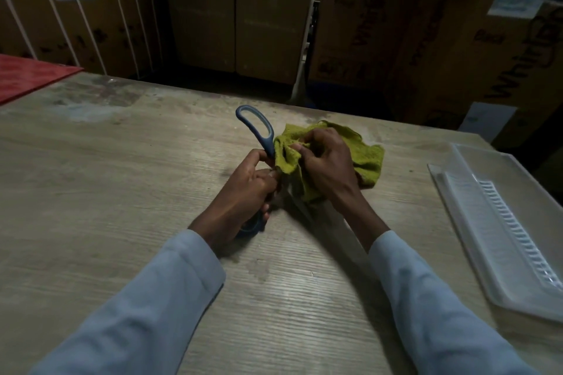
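We have a single view, worn on the person's head; it faces forward and steeply down over the table (122, 179), close above the left hand (243, 189) and right hand (329, 167) at centre; its wide angle reaches the cardboard boxes (243, 24) beyond the far edge.

I record both forearms (158, 292) extended forward and converging. The left hand (243, 192) has fingers curled in a grip; the right hand (329, 170) pinches with thumb and forefinger.
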### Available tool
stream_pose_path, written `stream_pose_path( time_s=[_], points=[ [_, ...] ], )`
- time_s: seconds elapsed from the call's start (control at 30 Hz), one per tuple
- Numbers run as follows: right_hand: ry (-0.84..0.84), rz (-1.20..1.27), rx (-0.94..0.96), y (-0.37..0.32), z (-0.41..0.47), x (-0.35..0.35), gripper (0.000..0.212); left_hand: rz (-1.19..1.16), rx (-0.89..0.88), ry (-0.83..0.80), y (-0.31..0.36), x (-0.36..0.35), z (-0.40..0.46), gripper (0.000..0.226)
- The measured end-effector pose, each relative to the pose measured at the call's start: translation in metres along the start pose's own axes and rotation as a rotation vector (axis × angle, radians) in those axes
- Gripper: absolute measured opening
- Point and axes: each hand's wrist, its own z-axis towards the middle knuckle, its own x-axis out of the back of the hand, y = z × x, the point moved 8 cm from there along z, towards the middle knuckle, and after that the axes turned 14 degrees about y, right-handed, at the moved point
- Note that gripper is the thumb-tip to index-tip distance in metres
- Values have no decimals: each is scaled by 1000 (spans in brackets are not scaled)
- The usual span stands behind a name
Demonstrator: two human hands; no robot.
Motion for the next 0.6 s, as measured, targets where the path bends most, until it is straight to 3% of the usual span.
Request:
stream_pose_path(
  time_s=[0.17, 0.3, 0.4, 0.5, 0.6],
  points=[
    [235, 5, -11, 2, 5, 9, 14, -14, -13, -2, 2, -3, -1, 12],
    [413, 289, -357, 34, 3, 33, 17, -18, 6, 2, 1, -5, 1, 17],
    [264, 357, -382, 27, -13, 33, 17, -27, 24, 29, -1, -4, 3, 21],
    [-10, 343, -382, 10, -43, 6, 57, -42, 33, 63, -1, -1, 4, 31],
    [15, 302, -410, 15, -43, -3, 74, -42, 21, 59, 0, -1, 2, 34]
  ],
)
